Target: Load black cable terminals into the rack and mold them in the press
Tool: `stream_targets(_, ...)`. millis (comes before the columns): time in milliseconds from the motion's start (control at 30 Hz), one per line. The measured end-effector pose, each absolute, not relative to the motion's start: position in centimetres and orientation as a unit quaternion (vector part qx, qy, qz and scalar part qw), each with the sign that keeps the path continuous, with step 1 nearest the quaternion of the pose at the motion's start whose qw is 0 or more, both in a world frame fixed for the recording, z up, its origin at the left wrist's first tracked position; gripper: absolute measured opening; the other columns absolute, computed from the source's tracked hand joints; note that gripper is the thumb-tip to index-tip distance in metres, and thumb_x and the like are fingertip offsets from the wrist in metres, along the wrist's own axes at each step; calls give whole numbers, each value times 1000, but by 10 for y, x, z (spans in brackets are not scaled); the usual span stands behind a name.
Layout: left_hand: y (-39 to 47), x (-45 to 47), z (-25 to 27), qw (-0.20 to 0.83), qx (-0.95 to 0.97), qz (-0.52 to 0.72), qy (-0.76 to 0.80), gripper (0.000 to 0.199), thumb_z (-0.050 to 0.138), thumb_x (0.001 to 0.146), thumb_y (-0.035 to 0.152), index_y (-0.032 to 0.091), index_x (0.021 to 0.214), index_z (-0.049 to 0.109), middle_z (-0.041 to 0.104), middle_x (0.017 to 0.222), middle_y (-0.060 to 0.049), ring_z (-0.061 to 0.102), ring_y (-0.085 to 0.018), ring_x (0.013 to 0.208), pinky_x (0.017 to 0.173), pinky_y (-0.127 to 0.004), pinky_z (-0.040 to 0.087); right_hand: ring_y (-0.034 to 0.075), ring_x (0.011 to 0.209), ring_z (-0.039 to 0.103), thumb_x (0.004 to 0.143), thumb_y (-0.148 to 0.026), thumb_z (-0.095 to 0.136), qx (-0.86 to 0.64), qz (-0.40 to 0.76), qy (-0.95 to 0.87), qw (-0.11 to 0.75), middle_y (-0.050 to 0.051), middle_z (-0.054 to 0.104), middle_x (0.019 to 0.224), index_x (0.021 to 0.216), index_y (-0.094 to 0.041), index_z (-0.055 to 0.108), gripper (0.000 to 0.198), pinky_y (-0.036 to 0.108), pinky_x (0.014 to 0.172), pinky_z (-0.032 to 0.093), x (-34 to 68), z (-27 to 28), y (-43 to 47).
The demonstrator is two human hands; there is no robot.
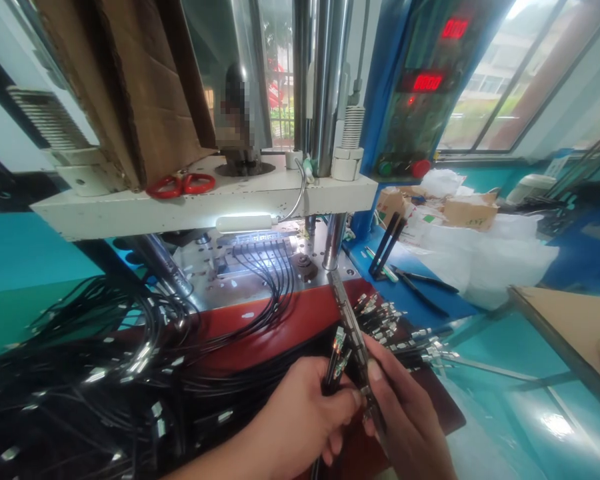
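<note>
My left hand [300, 413] is closed around a few black cables with bare metal connector ends [338, 341], which point up between thumb and fingers. My right hand [411, 408] grips a long, narrow slotted metal bar [347, 308], thumb on top. The bar slants away toward the press, and the left fingertips are close against its lower part; whether a connector sits in a slot there I cannot tell. Just beyond the right hand lies a heap of cables with silvery connector ends [385, 317] on the reddish-brown mat [310, 303].
A press with a white plate [280, 190] stands ahead, red-handled scissors [181, 185] and cardboard on it. Below, a lit mould [253, 257] has cables running out. Black cables [80, 400] cover the left. Tweezers [425, 290] and white bags [495, 260] lie right, near a control panel [420, 100].
</note>
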State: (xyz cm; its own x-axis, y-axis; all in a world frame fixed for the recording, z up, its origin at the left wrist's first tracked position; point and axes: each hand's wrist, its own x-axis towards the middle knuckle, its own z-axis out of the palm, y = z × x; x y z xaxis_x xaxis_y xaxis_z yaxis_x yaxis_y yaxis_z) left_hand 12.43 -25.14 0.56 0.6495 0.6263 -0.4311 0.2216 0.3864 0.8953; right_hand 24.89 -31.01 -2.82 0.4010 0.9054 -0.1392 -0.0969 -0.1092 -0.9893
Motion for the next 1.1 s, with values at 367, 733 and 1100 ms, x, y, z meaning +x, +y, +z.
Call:
stream_targets(367, -245, 115, 8, 764, 476, 234, 367, 13, 60, 80, 25, 13, 84, 58, 58, 66, -1, 51, -9, 54, 54, -22, 45, 9, 41, 47, 76, -53, 66, -595, 479, -258, 592, -2, 59, 55, 122, -24, 60, 55, 17, 38, 41, 256, -18, -310)
stream_targets(733, -242, 110, 2, 778, 431, 260, 376, 18, 63, 81, 26, 17, 90, 50, 47, 62, 7, 39, -4, 42, 39, -17, 32, 10, 41, 51, 74, -54, 68, -600, 489, -228, 590, -1, 61, 53, 125, -23, 58, 60, 15, 36, 41, 259, -23, -310)
stream_targets(1100, -247, 114, 2, 738, 479, 175, 443, 21, 55, 84, 38, 19, 85, 48, 50, 58, 7, 39, -4, 35, 31, -15, 26, 10, 37, 48, 77, -55, 65, -601, 477, -271, 581, -3, 58, 50, 127, -21, 56, 62, 18, 36, 42, 260, -26, -311)
